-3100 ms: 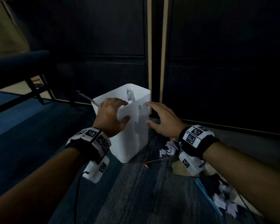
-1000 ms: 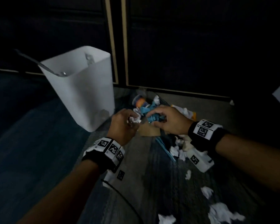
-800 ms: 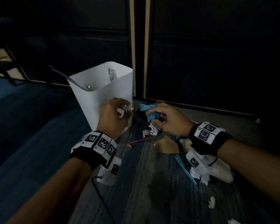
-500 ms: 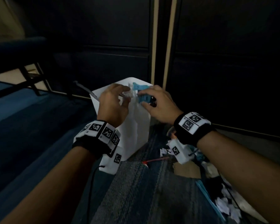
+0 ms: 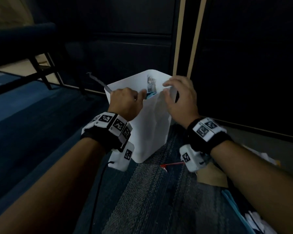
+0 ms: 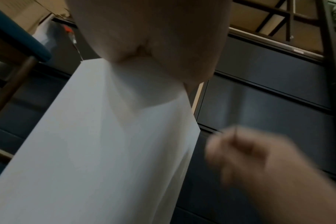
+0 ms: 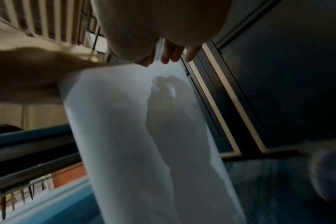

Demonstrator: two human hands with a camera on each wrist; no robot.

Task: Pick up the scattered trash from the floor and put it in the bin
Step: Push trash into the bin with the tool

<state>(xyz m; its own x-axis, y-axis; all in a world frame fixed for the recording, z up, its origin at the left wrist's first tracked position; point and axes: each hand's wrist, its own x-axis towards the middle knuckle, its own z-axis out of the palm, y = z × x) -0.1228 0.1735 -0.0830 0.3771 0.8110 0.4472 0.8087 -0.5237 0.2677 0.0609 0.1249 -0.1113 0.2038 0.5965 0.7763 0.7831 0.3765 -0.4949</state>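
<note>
White plastic bin (image 5: 147, 125) upright on carpet, blue scrap (image 5: 150, 95) dropping inside. Left hand (image 5: 125, 103) curled over the rim, right hand (image 5: 179, 100) spread, holding nothing. More crumpled paper (image 5: 254, 220) lower right.

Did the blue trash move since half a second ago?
Yes. It was pinched in the right hand above the bin's rim; now it sits lower, inside the bin, and that hand's fingers are spread, holding nothing.

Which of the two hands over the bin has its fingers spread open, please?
The right hand, fingers spread and empty above the white bin; the left hand is curled at the rim beside a blue scrap.
</note>
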